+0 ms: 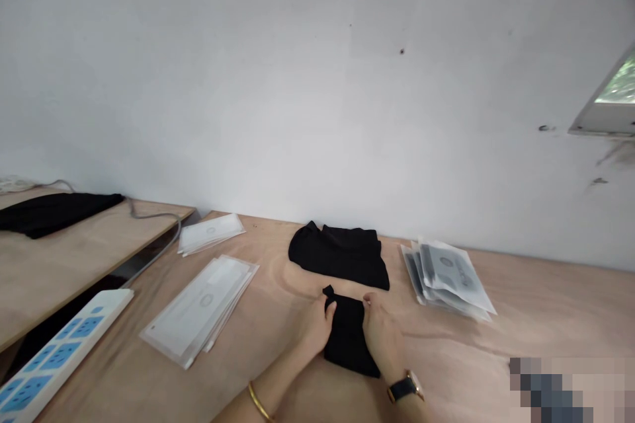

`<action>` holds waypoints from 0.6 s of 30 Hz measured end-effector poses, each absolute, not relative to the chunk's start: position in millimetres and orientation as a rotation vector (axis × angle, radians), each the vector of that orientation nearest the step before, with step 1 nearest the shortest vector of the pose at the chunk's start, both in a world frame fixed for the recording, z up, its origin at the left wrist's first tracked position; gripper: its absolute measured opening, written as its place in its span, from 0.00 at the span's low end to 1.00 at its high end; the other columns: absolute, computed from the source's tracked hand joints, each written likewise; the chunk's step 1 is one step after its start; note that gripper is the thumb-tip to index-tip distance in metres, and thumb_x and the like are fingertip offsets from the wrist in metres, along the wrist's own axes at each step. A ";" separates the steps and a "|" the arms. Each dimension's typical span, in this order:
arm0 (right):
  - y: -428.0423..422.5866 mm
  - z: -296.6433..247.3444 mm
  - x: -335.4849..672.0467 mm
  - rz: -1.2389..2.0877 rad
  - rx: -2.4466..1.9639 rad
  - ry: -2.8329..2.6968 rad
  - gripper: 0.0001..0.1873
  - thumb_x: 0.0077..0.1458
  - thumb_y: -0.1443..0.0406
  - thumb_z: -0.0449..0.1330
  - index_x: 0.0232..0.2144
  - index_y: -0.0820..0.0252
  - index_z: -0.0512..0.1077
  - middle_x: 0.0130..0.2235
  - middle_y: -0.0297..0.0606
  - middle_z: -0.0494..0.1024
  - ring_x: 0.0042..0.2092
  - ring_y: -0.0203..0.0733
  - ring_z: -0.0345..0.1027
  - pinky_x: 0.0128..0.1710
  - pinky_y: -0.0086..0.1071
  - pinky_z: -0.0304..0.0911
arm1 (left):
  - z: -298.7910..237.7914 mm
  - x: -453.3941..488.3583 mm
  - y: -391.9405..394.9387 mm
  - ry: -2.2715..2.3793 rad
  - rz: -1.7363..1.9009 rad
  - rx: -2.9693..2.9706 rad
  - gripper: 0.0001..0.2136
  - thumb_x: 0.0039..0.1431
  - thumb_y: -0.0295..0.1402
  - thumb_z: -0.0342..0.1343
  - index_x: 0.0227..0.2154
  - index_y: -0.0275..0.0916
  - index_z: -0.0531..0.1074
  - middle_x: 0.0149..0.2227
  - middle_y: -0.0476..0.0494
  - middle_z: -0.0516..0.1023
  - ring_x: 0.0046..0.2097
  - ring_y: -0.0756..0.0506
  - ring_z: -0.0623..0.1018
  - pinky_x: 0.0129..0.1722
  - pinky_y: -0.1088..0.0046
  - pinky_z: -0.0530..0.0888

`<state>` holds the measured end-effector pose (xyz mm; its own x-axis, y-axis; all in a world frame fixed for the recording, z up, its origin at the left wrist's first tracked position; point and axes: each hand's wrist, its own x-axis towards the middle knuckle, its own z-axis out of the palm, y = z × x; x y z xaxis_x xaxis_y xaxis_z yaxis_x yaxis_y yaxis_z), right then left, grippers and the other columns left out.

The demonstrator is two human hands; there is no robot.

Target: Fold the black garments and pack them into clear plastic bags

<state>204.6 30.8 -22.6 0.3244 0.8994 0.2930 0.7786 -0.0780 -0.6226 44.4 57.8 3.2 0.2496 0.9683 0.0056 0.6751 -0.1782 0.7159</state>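
In the head view, the left hand (pixel 315 327) and right hand (pixel 381 337) bracket a small folded black cloth bundle (pixel 348 337) from either side, a placement that seems meant to keep its edges squared. The bundle lies flat on the plywood bench (pixel 461 350) directly between the hands, with a small pointed corner sticking up near the left hand's fingers. Both hands are partly curled, their fingertips against the bundle's upper side edges, but whether they are pinching the cloth or only pressing it cannot be told. A gold bangle (pixel 258 400) circles the left wrist and a dark-strapped wristwatch (pixel 405 386) the right. Just beyond the bundle lies a larger black garment (pixel 340 254), loosely folded. Stacks of clear plastic packets (pixel 198 310) and (pixel 446 281) sit to either side, apparently within easy reach of each hand. A smaller stack of packets (pixel 211 233) lies farther back, while a blue-and-white power strip (pixel 59 353) runs along the bench's left edge, and black cloth (pixel 54 213) rests on a neighbouring bench.
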 end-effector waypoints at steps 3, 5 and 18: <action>32.6 -25.1 202.9 0.151 -1.930 -1.490 0.16 0.60 0.62 0.43 0.35 0.59 0.69 0.31 0.48 0.74 0.32 0.50 0.70 0.29 0.37 0.57 | 1.3 43.6 66.6 1.525 0.633 1.965 0.16 0.64 0.37 0.41 0.44 0.35 0.70 0.40 0.34 0.76 0.43 0.37 0.75 0.44 0.62 0.67; 34.5 -27.2 202.4 0.142 -1.929 -1.483 0.15 0.60 0.61 0.44 0.32 0.58 0.69 0.35 0.49 0.72 0.35 0.52 0.68 0.31 0.38 0.57 | 2.5 43.4 71.6 1.523 0.671 2.008 0.14 0.63 0.37 0.44 0.44 0.37 0.70 0.43 0.36 0.74 0.46 0.38 0.73 0.46 0.63 0.65; 30.0 -23.5 235.7 0.997 -1.471 -0.936 0.37 0.48 0.36 0.47 0.40 0.58 0.74 0.37 0.46 0.80 0.42 0.54 0.74 0.41 0.44 0.67 | 24.4 55.9 77.9 0.879 0.876 1.083 0.16 0.53 0.38 0.57 0.45 0.38 0.69 0.44 0.41 0.76 0.47 0.42 0.75 0.46 0.67 0.70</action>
